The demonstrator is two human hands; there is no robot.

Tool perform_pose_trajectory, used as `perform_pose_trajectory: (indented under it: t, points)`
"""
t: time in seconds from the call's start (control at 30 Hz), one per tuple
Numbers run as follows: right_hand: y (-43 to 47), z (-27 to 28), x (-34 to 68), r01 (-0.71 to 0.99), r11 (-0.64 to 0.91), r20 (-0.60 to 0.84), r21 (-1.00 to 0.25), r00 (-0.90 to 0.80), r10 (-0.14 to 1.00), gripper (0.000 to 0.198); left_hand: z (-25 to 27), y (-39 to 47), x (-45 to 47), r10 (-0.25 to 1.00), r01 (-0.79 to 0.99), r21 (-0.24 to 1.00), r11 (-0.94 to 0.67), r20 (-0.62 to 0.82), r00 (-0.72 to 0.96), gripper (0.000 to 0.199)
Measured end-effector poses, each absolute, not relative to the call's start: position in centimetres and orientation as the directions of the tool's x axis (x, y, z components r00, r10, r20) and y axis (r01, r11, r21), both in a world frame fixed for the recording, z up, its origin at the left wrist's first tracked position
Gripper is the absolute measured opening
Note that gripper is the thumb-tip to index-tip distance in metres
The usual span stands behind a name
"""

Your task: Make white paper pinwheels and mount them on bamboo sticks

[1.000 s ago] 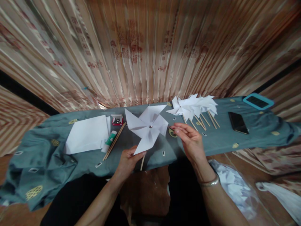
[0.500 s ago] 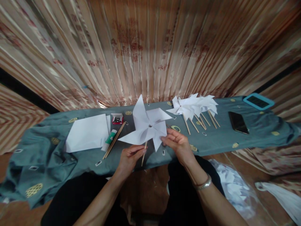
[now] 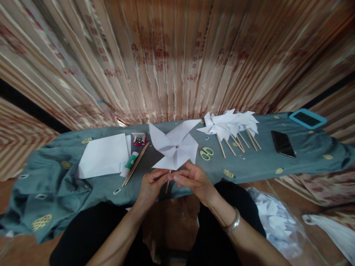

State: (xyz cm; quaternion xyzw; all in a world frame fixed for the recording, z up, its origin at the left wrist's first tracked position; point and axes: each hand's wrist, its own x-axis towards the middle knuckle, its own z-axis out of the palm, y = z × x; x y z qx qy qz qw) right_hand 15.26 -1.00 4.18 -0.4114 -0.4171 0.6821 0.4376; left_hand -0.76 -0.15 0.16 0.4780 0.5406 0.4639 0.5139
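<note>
A white paper pinwheel (image 3: 180, 149) on a thin wooden stick faces me, upright above the near edge of the cloth. Its stick is pinched between the thumb and fingers of my left hand (image 3: 151, 186), just below the blades. My right hand (image 3: 195, 181) is closed at the same spot, its fingertips meeting the left ones around the stick. Part of the stick is hidden by the fingers, and its lower end shows beneath them. Scissors with light green handles (image 3: 206, 153) lie to the right of the pinwheel.
On the left are white paper sheets (image 3: 102, 157), a glue stick (image 3: 129, 164), loose sticks (image 3: 135, 164) and a small red box (image 3: 139, 139). Several finished pinwheels (image 3: 230, 123), a phone (image 3: 283, 143) and a blue-framed device (image 3: 307, 119) lie rightward. A plastic bag (image 3: 277, 221) sits below.
My right hand has moved left and down from a blade's tip to the stick beside my left hand. The blades have turned, and the scissors are now uncovered.
</note>
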Motion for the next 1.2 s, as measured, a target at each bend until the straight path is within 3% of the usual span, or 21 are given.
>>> perform_pose_trajectory:
  t: [0.1,0.2,0.27,0.33,0.43,0.8,1.0,1.2]
  points:
    - [-0.9,4.4,16.8,-0.164,-0.207,-0.165,-0.965,-0.236,0.957,0.029,0.5,0.0,-1.2,0.990,0.023,0.992,0.128,-0.126,-0.057,0.018]
    - [0.0,4.3,19.0,-0.094,-0.023,-0.026,-0.995,0.029,0.999,0.022,0.6,0.0,-1.4,0.990,0.003,0.991,0.136,-0.136,-0.045,0.018]
    - [0.8,4.0,20.1,-0.058,0.087,0.072,-0.995,0.217,0.973,0.027,0.6,-0.1,-1.4,0.989,-0.007,0.989,0.146,-0.146,-0.006,0.018]
    - [1.4,3.6,20.6,-0.024,0.130,0.119,-0.991,0.272,0.955,0.037,0.6,-0.3,-1.3,0.987,-0.015,0.988,0.154,-0.154,0.044,0.016]
    - [1.6,3.3,20.6,-0.031,0.084,0.076,-0.996,0.207,0.975,0.044,0.5,-0.4,-1.0,0.984,-0.033,0.988,0.153,-0.150,0.093,0.014]
    - [0.9,3.9,18.6,-0.311,-0.146,-0.150,-0.939,-0.013,0.989,0.035,0.3,-0.5,-0.8,0.984,-0.048,0.985,0.167,-0.164,0.062,0.017]
    - [0.4,3.7,17.1,-0.327,-0.224,-0.204,-0.918,-0.094,0.974,0.032,0.3,-0.5,-0.7,0.989,-0.036,0.990,0.136,-0.133,0.062,0.016]
    - [-0.5,3.5,15.8,-0.273,-0.236,-0.160,-0.933,-0.272,0.949,0.043,-0.1,-0.4,-0.9,0.992,-0.015,0.996,0.087,-0.085,0.094,0.015]
